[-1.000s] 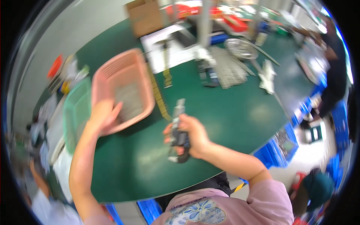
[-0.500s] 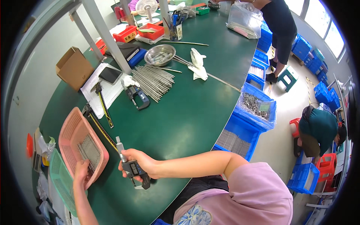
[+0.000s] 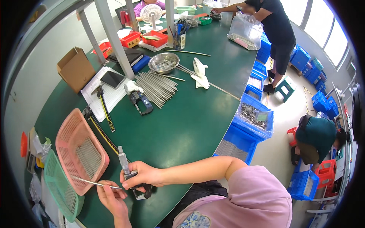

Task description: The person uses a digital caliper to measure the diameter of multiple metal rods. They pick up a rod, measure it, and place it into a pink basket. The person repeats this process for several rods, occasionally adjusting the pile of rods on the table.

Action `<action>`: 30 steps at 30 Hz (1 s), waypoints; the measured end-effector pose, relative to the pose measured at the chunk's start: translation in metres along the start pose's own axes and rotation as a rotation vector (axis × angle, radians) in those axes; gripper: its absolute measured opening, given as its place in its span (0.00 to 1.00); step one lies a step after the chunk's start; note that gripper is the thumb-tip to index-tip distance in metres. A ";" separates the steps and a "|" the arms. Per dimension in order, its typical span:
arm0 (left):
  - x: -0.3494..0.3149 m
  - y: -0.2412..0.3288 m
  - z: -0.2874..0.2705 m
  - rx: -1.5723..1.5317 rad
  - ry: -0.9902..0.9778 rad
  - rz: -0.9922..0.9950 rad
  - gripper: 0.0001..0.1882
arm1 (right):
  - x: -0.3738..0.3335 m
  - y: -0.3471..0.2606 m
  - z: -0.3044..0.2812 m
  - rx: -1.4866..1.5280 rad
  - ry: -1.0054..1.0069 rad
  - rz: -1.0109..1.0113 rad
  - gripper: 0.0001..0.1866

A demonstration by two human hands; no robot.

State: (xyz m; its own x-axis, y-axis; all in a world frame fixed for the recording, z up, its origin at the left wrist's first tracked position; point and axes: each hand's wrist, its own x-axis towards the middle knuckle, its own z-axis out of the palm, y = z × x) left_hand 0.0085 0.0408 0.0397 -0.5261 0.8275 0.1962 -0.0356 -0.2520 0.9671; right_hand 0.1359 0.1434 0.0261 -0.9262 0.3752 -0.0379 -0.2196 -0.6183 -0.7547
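Pale wall (image 3: 70, 34) along the left of a bright workroom, with tall windows (image 3: 323, 22) at the upper right and a grey metal frame (image 3: 113, 38) rising at the table's far left side. Across the middle, a broad green table (image 3: 186, 125) with a curved edge in this wide view. Beyond its right side, a person in dark clothes (image 3: 275, 41), standing near a clear plastic bag (image 3: 246, 28); farther down on the right, a person in a teal top (image 3: 317, 136), bent low. Along the table's right edge, on a lower level, a row of blue crates (image 3: 249, 152). At the left, a pink basket (image 3: 68, 129) with thin grey rods (image 3: 89, 156) lying inside, and a green basket (image 3: 52, 171) just beside it. Farther back, an open cardboard box (image 3: 76, 70), a fanned bundle of rods (image 3: 156, 89) on the bare tabletop, and a steel bowl (image 3: 164, 71) near white gloves (image 3: 200, 74). Between the box and the bundle, a dark phone (image 3: 113, 79) on paper sheets, two calipers (image 3: 105, 110) nearby, and a second micrometer (image 3: 143, 106) beside the bundle. At the near edge, right hand (image 3: 141, 176) with fingers curled around a micrometer (image 3: 124, 161), thimble pointing up and away. Just left, left hand (image 3: 113, 201) with thumb and fingers pinched narrow on a thin metal rod (image 3: 86, 181); far end over the pink basket's near side, other end close by the micrometer, contact there impossible to tell.
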 end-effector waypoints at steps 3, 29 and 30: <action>-0.011 -0.010 -0.001 0.089 0.044 0.059 0.11 | 0.002 0.003 0.000 0.012 -0.001 0.006 0.11; -0.033 -0.031 -0.005 0.129 0.018 0.045 0.08 | 0.002 0.007 -0.002 -0.110 0.132 0.111 0.09; -0.031 -0.033 -0.005 0.125 0.017 0.051 0.08 | 0.002 0.005 -0.004 -0.126 0.134 0.096 0.08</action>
State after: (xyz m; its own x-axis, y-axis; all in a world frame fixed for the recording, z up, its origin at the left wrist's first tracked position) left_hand 0.0219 0.0212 0.0012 -0.5388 0.8064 0.2439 0.0973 -0.2281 0.9688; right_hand 0.1338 0.1437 0.0200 -0.8901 0.4125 -0.1937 -0.0845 -0.5671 -0.8193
